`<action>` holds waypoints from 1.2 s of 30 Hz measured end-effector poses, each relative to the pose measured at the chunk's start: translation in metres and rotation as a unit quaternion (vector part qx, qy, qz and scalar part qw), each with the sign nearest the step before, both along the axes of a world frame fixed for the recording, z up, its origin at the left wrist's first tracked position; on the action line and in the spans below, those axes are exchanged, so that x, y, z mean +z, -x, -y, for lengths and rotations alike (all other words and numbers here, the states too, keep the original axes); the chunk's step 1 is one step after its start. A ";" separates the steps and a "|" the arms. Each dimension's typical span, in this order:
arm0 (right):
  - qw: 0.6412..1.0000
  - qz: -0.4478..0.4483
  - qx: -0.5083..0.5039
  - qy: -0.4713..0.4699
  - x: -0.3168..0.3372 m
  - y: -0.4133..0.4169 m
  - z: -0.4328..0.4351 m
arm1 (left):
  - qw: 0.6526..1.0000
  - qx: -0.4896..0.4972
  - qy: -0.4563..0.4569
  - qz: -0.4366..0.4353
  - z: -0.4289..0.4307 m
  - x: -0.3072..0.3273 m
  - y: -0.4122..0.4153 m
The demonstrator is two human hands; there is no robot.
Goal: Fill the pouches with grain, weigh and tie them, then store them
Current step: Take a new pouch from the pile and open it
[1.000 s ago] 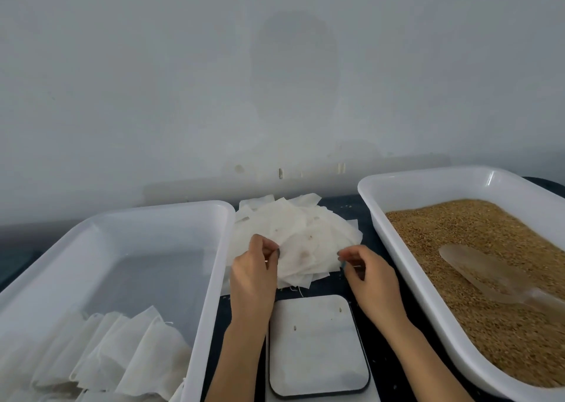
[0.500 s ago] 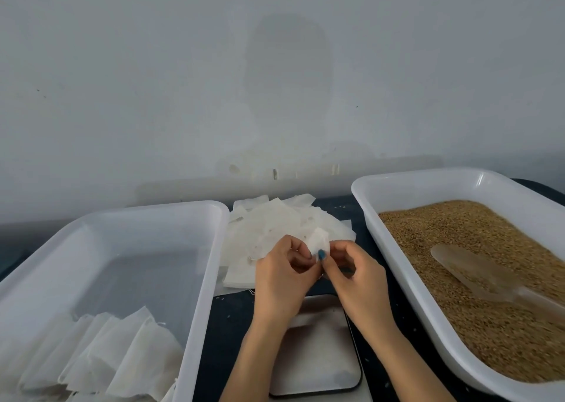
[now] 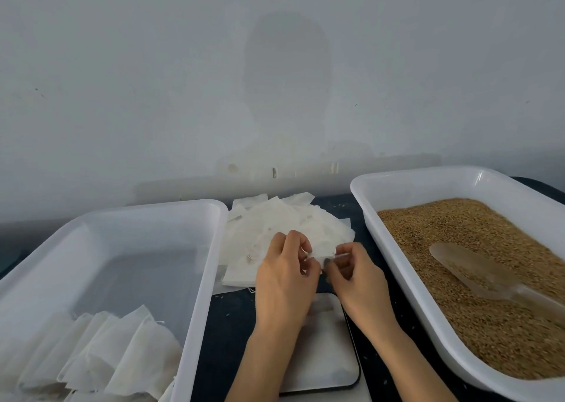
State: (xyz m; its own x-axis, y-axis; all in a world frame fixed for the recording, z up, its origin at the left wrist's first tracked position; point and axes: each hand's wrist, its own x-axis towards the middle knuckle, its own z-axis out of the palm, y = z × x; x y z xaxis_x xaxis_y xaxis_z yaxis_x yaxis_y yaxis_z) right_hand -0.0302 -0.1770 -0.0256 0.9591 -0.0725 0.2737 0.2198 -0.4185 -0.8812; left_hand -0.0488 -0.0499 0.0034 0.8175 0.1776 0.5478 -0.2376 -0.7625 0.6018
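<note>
Scanning from left: storage tray (image 3: 122, 215) holds row of stored pouches (image 3: 116, 355) at near end. Centre: heap of empty pouches (image 3: 275, 224). Left hand (image 3: 284, 279) and right hand (image 3: 357, 282) both pinch single pouch (image 3: 321, 250) just above heap, fingers curled at its edge. Scale (image 3: 324, 368) under wrists. Right: grain (image 3: 458, 236) in grain tray (image 3: 397, 176), scoop (image 3: 477, 270) lying on it. Step seems pouch-opening. Next: free one hand for scoop, keep mouth spread.

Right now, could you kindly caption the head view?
Left hand and right hand pinch a thin white fabric pouch at the pouch pile, beside a white tray of brown grain.
</note>
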 end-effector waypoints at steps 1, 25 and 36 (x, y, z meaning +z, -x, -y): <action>1.000 0.028 -0.003 -0.004 0.002 0.001 -0.001 | 1.000 0.011 -0.005 0.004 -0.001 0.000 0.000; 0.900 0.324 0.000 0.293 0.013 0.010 0.009 | 0.967 -0.064 0.230 -0.092 -0.003 0.006 -0.001; 0.909 0.294 0.030 0.293 0.016 0.009 0.011 | 0.980 -0.101 0.160 -0.060 -0.011 0.010 0.000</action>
